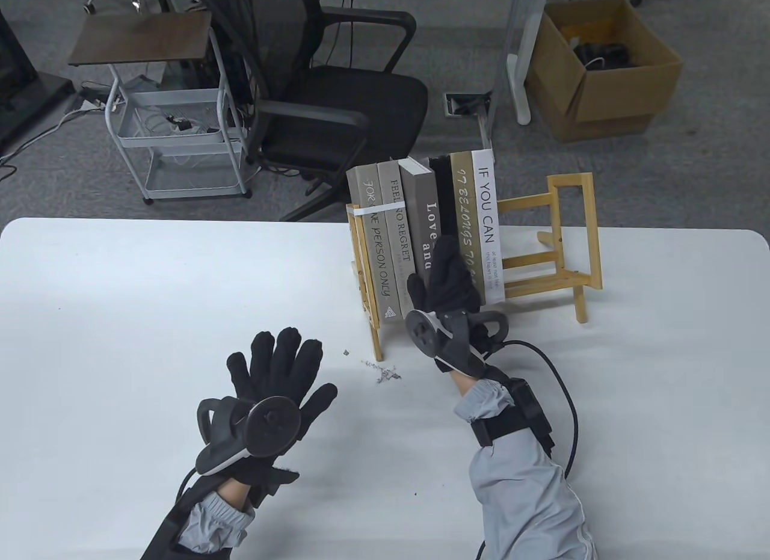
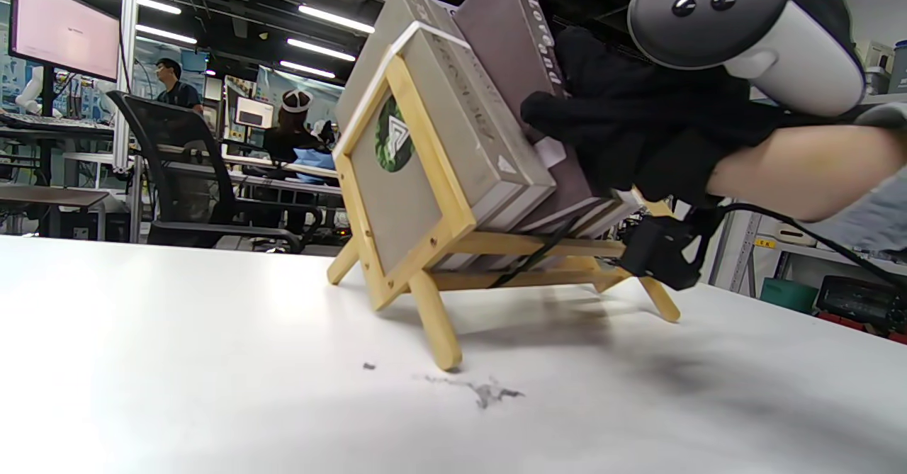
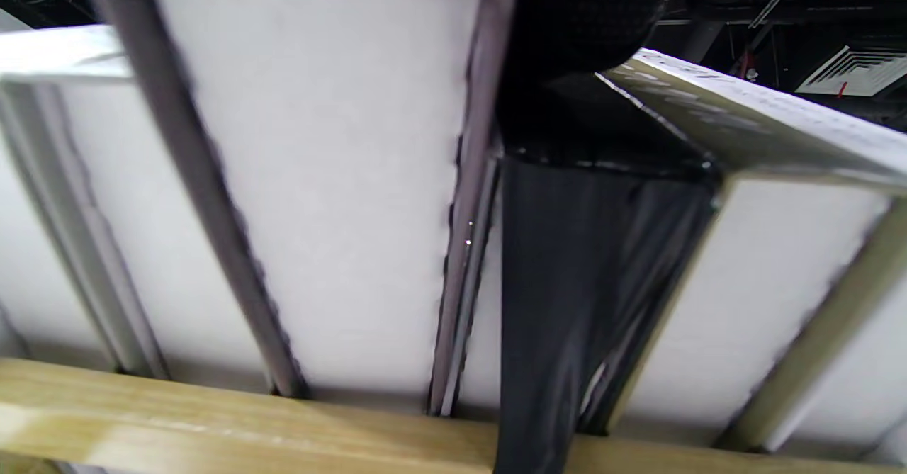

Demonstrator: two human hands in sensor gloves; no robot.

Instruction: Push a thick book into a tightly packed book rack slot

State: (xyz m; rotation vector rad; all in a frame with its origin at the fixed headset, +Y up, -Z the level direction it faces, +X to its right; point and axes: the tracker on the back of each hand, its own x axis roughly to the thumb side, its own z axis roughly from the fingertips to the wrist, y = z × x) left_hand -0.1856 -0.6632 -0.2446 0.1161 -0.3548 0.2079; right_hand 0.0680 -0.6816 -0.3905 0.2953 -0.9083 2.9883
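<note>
A wooden book rack (image 1: 559, 265) stands at the far edge of the white table (image 1: 120, 295), with several books packed at its left end. A thick black book (image 1: 444, 190) sits between the grey "Love and" book (image 1: 421, 211) and an olive book (image 1: 466, 205). My right hand (image 1: 448, 280) lies flat on the black book's spine, fingers straight and thumb spread. The right wrist view shows the black book (image 3: 581, 261) wedged between page edges above the rack rail (image 3: 212, 410). My left hand (image 1: 283, 373) hovers over the table, fingers spread, holding nothing.
Dark scuff marks (image 1: 385, 373) lie on the table near the rack's front leg (image 1: 376, 343). The rack's right half (image 1: 571, 223) holds no books. A cable (image 1: 562, 391) trails from my right wrist. An office chair (image 1: 337, 97), a cart and a cardboard box (image 1: 607, 67) stand beyond the table.
</note>
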